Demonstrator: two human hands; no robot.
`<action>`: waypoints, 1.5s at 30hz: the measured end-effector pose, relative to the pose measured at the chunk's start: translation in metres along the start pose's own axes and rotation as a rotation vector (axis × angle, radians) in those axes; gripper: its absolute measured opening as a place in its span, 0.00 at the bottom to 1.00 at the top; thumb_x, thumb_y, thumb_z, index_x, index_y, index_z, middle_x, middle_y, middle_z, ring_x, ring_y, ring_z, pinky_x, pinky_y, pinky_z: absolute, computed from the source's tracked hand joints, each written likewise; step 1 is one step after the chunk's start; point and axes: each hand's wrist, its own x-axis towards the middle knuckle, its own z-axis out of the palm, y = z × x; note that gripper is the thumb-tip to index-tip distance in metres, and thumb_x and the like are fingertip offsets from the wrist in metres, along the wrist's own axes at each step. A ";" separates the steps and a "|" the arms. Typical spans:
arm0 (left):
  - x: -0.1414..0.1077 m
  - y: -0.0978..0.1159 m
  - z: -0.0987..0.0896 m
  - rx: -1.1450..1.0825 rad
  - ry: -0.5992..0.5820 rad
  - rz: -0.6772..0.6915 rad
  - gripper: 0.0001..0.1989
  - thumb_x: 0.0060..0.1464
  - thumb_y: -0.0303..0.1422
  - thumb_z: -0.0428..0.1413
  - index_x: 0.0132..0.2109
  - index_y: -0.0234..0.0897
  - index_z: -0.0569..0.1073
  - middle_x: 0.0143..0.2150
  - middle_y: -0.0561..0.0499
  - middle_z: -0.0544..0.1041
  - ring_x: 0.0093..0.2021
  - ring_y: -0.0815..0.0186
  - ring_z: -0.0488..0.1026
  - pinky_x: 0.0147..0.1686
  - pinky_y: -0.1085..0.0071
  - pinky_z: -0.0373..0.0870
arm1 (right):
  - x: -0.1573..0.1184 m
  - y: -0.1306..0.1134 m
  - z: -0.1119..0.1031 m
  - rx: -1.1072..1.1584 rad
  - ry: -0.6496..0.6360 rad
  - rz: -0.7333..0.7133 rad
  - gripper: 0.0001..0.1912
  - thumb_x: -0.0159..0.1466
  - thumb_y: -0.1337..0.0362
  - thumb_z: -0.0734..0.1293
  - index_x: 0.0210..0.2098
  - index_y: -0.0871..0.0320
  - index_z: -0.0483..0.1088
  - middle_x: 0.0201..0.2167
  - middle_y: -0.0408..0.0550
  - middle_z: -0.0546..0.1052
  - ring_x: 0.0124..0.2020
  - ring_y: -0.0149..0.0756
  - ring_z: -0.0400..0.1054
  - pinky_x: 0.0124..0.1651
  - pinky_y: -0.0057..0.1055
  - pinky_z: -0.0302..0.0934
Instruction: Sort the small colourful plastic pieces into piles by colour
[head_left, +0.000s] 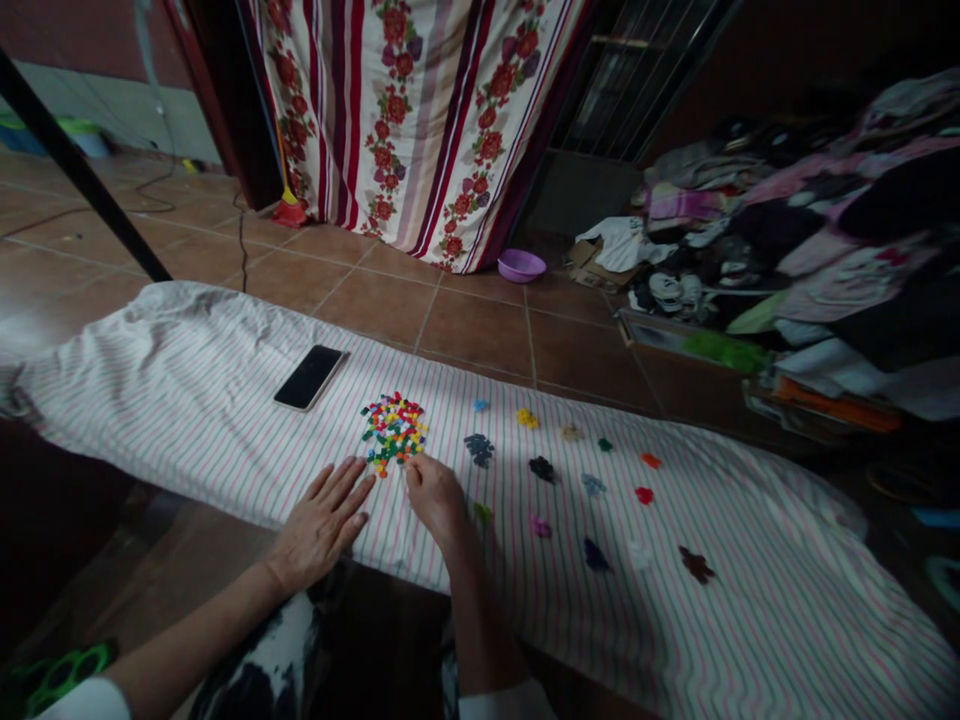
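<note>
Pile of small multicolour pieces [394, 428] sits on the striped cloth [202, 400], just beyond the fingertips of the left hand [321, 525], which lies palm down, fingers extended and slightly spread. Right hand [435, 492] is at the pile's near right edge, fingers curled in together; can't tell if a piece is pinched in there. Pieces look like light, stiff plastic, probably slick and hard to break but easy to scatter, so best taken singly from the pile's edge, thumb and index on opposite sides.
</note>
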 end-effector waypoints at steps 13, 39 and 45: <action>0.030 0.000 0.019 0.003 0.055 -0.045 0.28 0.65 0.39 0.43 0.67 0.31 0.55 0.69 0.39 0.57 0.70 0.57 0.49 0.66 0.56 0.53 | 0.001 -0.001 -0.002 -0.007 -0.017 -0.014 0.14 0.68 0.64 0.56 0.34 0.54 0.73 0.34 0.46 0.79 0.37 0.33 0.69 0.38 0.26 0.53; 0.043 -0.007 0.009 -0.407 0.320 -0.509 0.17 0.62 0.36 0.43 0.49 0.35 0.72 0.51 0.40 0.75 0.57 0.55 0.69 0.56 0.54 0.70 | 0.004 -0.010 -0.002 0.029 -0.028 -0.068 0.12 0.64 0.69 0.60 0.42 0.53 0.72 0.41 0.46 0.76 0.44 0.34 0.68 0.46 0.27 0.57; 0.032 0.019 -0.035 -0.641 0.091 -0.334 0.20 0.65 0.39 0.40 0.51 0.41 0.74 0.44 0.47 0.78 0.46 0.59 0.75 0.47 0.58 0.75 | 0.002 -0.016 -0.002 -0.005 -0.011 -0.063 0.11 0.65 0.70 0.59 0.42 0.54 0.71 0.41 0.46 0.76 0.44 0.35 0.68 0.46 0.28 0.58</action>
